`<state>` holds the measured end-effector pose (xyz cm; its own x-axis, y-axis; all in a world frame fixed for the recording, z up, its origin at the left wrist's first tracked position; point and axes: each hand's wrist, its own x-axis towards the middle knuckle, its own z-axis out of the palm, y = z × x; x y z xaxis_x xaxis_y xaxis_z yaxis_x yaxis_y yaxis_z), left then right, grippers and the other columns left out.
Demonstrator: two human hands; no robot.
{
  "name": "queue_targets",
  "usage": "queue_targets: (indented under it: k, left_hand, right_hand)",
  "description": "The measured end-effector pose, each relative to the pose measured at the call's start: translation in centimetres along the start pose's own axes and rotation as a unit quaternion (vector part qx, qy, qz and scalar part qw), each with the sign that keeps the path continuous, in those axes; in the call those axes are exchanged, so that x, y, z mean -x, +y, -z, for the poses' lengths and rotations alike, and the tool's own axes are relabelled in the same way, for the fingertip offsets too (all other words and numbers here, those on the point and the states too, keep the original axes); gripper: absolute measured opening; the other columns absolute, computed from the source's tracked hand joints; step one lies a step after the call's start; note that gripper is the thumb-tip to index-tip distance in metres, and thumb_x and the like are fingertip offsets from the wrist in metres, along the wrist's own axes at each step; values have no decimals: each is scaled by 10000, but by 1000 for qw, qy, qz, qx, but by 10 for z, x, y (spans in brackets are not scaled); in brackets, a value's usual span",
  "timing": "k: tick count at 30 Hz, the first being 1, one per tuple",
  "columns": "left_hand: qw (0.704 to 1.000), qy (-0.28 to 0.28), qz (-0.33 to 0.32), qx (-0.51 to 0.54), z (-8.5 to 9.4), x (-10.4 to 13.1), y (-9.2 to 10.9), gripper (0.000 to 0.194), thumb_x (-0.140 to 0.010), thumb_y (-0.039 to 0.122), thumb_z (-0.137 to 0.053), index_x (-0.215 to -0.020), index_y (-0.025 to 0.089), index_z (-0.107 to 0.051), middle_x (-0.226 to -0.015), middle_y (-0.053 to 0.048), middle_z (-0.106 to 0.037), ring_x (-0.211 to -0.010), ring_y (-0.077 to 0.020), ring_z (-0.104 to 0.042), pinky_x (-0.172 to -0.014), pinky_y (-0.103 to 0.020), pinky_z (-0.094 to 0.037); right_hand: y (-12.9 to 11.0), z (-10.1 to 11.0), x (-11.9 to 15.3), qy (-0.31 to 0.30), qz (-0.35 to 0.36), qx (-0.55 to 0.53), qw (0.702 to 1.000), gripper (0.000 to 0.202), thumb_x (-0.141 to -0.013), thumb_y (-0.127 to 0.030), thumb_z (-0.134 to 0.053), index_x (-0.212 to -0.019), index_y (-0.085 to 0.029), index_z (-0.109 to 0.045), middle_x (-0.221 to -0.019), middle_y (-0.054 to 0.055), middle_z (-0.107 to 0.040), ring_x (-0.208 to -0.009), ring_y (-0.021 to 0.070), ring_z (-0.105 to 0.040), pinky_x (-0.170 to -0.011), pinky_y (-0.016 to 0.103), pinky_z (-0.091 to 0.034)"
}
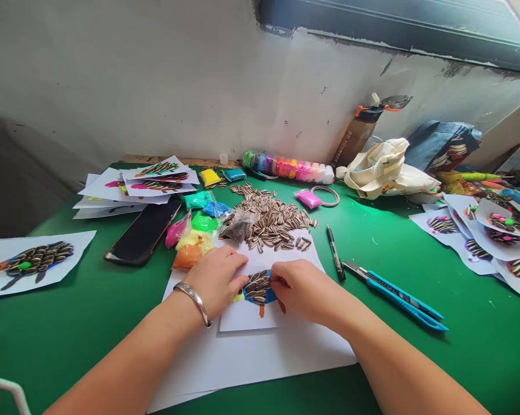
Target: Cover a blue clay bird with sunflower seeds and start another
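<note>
A small white sheet (242, 323) bears a picture of blue clay (270, 297) covered in part with striped sunflower seeds (257, 282). Orange clay legs (262, 311) stick out below, and a bit of yellow clay (238, 296) shows at its left end. My left hand (219, 276), with a silver bracelet at the wrist, lies on the sheet with fingers apart, its thumb at the picture's left edge. Over the right part of the blue clay my right hand (300, 288) is closed in a pinch. Whatever lies between those fingertips is hidden.
Behind the hands lies a heap of sunflower seeds (272, 219), with bagged clay (194, 239) and a phone (144, 230) to its left. Rightward are a pen (336, 253) and a blue utility knife (398, 297), blade exposed. Finished-looking seed pictures (39, 259) lie at both sides.
</note>
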<state>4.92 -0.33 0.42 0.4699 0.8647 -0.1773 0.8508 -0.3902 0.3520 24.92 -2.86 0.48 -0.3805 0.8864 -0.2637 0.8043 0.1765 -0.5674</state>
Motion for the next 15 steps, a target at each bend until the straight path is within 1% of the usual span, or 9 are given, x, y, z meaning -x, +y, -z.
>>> queue_targets:
  k: [6, 11, 15]
  left_hand:
    - [1000, -4, 1, -13, 0, -1, 0, 238, -851, 291, -489, -1011, 209, -644, -1028, -79, -595, -994, -255, -533, -860, -390, -440]
    - [1000, -22, -3, 21, 4, -2, -4, 279, -832, 313, -531, -1072, 216, -634, -1055, -71, -596, -1013, -245, -537, -899, -379, -435]
    - [1000, -16, 0, 10, 3, -3, -2, 299, -816, 293, -553, -1093, 212, -629, -1065, -77, -591, -1029, -258, -529, -906, -395, -434]
  right_hand:
    - [0, -2, -1, 6, -1, 0, 1000, 249, -827, -156, -418, -628, -189, -565, -578, 0, -624, -519, 105, -501, -474, 208, -259]
    - [5, 1, -1, -1, 12, -28, 1000, 262, -834, -145, -406, -634, -203, -565, -561, -27, -638, -529, 107, -509, -476, 202, -277]
    - [7, 0, 0, 11, 15, -35, 999, 247, -827, -135, -412, -632, -202, -550, -549, -38, -639, -533, 104, -512, -477, 198, -285]
